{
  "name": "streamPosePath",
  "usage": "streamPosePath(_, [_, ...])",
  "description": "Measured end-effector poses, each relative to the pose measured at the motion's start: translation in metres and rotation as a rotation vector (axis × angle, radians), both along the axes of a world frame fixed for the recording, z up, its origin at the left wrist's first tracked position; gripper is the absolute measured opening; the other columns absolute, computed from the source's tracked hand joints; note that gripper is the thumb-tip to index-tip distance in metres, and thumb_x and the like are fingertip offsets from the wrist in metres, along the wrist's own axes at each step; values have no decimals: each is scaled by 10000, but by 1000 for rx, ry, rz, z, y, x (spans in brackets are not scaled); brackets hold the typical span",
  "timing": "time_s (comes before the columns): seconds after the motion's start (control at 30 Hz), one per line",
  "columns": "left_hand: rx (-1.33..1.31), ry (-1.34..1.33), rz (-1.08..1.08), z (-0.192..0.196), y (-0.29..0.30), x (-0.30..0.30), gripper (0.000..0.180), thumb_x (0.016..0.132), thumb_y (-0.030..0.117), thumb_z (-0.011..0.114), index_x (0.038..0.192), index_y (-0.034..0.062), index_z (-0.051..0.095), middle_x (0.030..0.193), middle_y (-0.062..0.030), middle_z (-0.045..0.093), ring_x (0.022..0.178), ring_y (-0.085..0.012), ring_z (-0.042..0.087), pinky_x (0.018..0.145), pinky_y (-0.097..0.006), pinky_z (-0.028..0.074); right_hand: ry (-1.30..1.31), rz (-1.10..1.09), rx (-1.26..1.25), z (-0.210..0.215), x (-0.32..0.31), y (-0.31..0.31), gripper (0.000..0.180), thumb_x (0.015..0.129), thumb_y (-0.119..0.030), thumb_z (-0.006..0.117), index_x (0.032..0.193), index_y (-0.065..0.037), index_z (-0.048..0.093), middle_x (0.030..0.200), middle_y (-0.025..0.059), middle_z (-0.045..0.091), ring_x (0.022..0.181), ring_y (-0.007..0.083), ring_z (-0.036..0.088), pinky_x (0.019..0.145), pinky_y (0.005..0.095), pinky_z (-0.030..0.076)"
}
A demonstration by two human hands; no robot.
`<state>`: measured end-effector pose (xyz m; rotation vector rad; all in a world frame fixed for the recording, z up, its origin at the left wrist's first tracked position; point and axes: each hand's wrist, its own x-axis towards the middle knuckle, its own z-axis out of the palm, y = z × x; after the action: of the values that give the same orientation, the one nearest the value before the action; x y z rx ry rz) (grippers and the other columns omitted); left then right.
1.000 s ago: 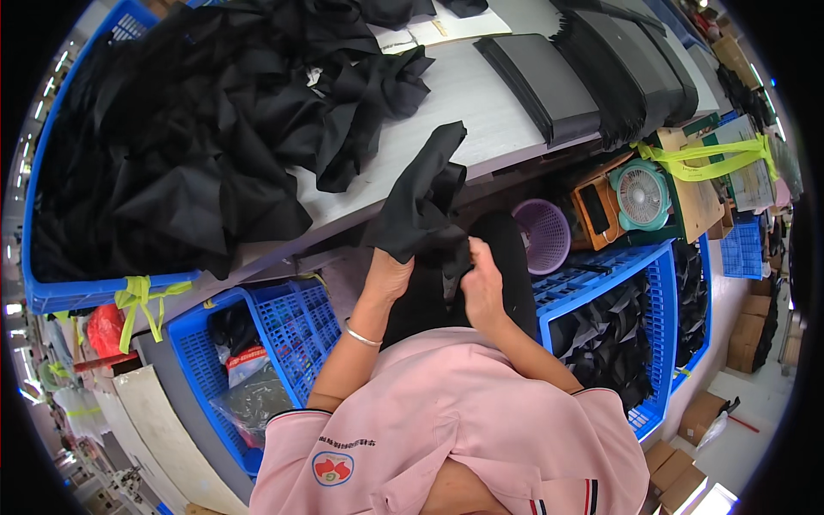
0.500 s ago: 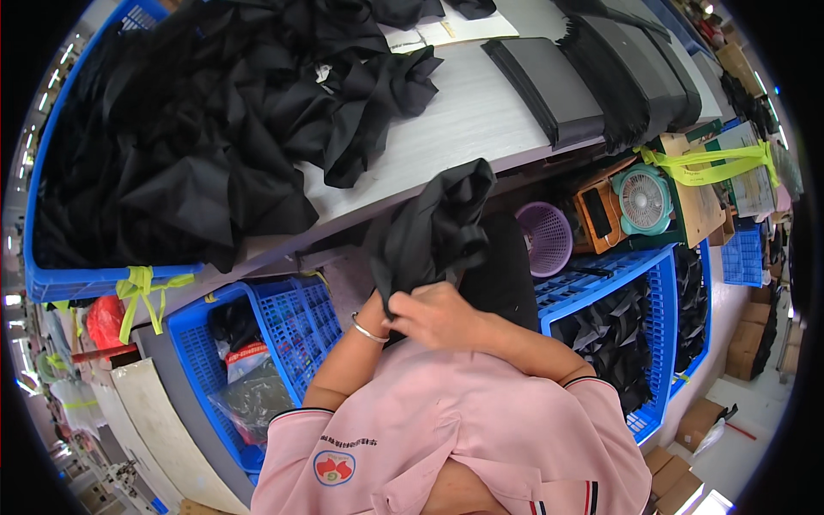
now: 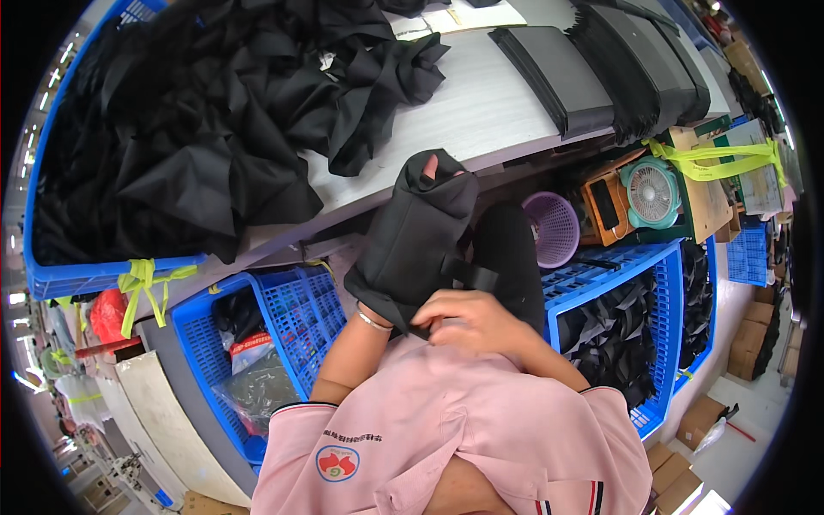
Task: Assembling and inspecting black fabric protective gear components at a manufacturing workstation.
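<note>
A black fabric bag (image 3: 399,245) is drawn over my left hand (image 3: 431,166) and wrist, and the hand holds it up in front of my lap. One fingertip pokes out through the folded fabric at its far end; the other fingers are hidden inside. The bag's near rim lies just past the bracelet on my left wrist. With curled fingers my right hand (image 3: 463,319) pinches that rim. Beside it, a short black strap (image 3: 470,274) sticks out from the bag's right side.
Black fabric pieces (image 3: 189,146) heap over a blue crate and the white table (image 3: 468,86). Stacked flat black pieces (image 3: 571,86) lie at the back right. Below the table are a purple basket (image 3: 551,230), a teal fan (image 3: 650,192), and blue crates (image 3: 665,343) at both sides.
The crumpled black fabric has opened out into a bag shape around my left hand, and a fingertip now shows at its far end. My right hand has shifted slightly right along the rim.
</note>
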<state>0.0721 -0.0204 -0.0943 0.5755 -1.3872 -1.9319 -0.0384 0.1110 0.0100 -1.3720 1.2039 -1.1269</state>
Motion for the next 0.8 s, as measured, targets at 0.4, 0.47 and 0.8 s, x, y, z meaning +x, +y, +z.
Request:
streamPosePath(0.4, [-213, -64, -110, 14, 23, 14, 339, 931, 114, 673, 1250, 17, 614, 1206, -51, 636, 1096, -157, 591, 968, -310, 486, 732, -816, -273, 5, -48, -24, 149, 821, -100, 754, 924, -17, 684, 941, 97, 655, 863, 301, 624, 786, 366, 483])
streamPosePath(0.47, [-254, -79, -114, 17, 19, 15, 341, 932, 114, 673, 1253, 16, 613, 1208, -52, 636, 1098, -158, 591, 970, -310, 486, 346, -621, -43, -1, -52, -21, 121, 862, -98, 714, 918, 2, 676, 893, 101, 655, 847, 300, 622, 794, 337, 466])
streamPosePath(0.8, [-442, -166, -124, 26, -12, 14, 356, 932, 116, 672, 1268, 15, 608, 1223, -57, 635, 1107, -163, 591, 976, -312, 485, -1071, -534, 151, 8, -62, -17, 163, 1028, -209, 561, 1016, -50, 594, 1044, 51, 659, 964, 145, 617, 937, 302, 480])
